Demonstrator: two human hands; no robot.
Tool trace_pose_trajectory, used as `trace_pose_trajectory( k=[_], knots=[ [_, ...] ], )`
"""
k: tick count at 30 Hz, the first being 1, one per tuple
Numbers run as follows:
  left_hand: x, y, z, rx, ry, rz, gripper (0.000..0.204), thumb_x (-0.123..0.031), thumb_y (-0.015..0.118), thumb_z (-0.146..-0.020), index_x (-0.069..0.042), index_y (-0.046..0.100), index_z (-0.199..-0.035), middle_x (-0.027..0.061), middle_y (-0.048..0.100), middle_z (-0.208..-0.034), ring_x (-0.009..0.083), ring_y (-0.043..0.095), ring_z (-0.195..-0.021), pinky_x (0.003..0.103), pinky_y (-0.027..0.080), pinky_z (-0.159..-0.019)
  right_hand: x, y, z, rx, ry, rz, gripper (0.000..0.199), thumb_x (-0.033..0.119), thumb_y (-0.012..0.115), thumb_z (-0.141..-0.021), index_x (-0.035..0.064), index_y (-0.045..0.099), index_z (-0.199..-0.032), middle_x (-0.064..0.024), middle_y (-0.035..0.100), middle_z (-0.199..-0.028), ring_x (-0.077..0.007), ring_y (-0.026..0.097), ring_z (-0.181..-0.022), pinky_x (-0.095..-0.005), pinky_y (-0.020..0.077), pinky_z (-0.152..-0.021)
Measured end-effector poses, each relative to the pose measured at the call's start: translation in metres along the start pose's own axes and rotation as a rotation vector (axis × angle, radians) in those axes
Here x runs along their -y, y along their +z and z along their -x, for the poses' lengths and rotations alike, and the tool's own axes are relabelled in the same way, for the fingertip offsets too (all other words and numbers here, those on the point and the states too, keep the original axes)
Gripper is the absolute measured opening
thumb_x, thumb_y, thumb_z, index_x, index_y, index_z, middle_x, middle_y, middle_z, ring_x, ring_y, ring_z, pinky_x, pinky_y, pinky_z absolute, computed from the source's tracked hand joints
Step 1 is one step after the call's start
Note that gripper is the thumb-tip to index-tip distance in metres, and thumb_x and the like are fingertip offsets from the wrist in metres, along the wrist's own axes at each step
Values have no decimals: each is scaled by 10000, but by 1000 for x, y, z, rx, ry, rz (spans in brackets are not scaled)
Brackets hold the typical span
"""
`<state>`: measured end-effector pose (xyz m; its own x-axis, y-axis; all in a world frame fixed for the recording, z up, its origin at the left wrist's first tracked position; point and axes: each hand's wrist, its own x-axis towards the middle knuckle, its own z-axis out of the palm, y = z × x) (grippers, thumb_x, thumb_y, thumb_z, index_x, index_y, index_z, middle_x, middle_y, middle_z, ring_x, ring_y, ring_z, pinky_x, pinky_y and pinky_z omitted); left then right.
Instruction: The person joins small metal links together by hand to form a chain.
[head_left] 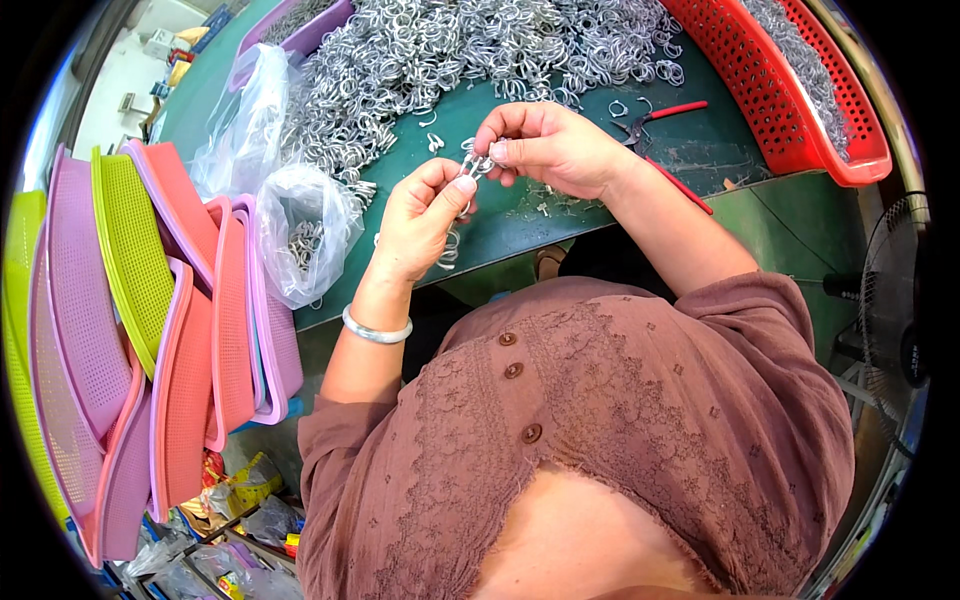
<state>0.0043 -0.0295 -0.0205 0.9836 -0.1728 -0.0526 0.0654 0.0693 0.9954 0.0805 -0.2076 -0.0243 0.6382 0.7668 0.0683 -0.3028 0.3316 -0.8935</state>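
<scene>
My left hand (425, 212) pinches small silver metal rings (476, 168) between thumb and fingers. Some more rings (449, 252) dangle below that palm. My right hand (550, 148) meets it from the right, its thumb and fingertips closed on the same little cluster. Exactly how the rings link together is too small to make out. Both hands are over the near part of the green table (510, 222). Beyond them spreads a big heap of loose silver rings (470, 50). A pair of pliers (676, 111) with red handles lies right of my right hand.
An open clear plastic bag (305, 215) with rings inside sits at the table's left edge. Many nested plastic baskets (130, 240) stand at the left. A red basket (740, 85) of metal pieces occupies the far right, and a fan (890, 300) stands below it.
</scene>
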Motion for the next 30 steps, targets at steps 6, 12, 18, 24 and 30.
trace_pose_trajectory(
  k=[6, 12, 18, 24, 30],
  knots=[
    [-1, -5, -2, 34, 85, -289, 111, -140, 552, -837, -33, 524, -823, -45, 447, -641, 33, 385, -578, 180, 327, -515, -4, -7, -3, 42, -3, -116, 125, 52, 541, -795, -8, 547, -904, -52, 561, -816, -137, 535, -701, -251, 443, -659],
    [2, -6, -2, 15, 239, -381, 91, -103, 560, -819, -25, 516, -834, -39, 431, -654, 39, 373, -571, 185, 316, -503, 1, -6, -1, 78, 139, -81, 190, 98, 501, -832, -2, 543, -988, -66, 563, -941, -130, 541, -780, -255, 445, -664],
    [-1, -11, -2, 31, 218, -403, 87, -77, 574, -797, -21, 524, -842, -11, 451, -673, 59, 398, -586, 200, 343, -521, 0, -13, 0, 124, 247, -12, 229, 171, 507, -852, 6, 541, -1007, -53, 580, -842, -112, 544, -669, -229, 430, -559],
    [-4, -11, -1, 31, 269, -514, 92, -59, 578, -782, -19, 538, -854, 15, 470, -691, 89, 423, -596, 217, 364, -543, -1, -10, 1, 93, 215, -54, 217, 177, 521, -843, 16, 554, -985, -33, 577, -776, -79, 530, -647, -194, 402, -521],
    [-2, -13, -2, 49, 227, -417, 85, -72, 567, -801, -15, 531, -851, -6, 481, -698, 60, 419, -611, 196, 353, -543, 1, -10, 1, 47, 206, -77, 178, 172, 539, -833, 21, 586, -915, -24, 561, -702, -78, 487, -559, -190, 398, -518]
  ],
)
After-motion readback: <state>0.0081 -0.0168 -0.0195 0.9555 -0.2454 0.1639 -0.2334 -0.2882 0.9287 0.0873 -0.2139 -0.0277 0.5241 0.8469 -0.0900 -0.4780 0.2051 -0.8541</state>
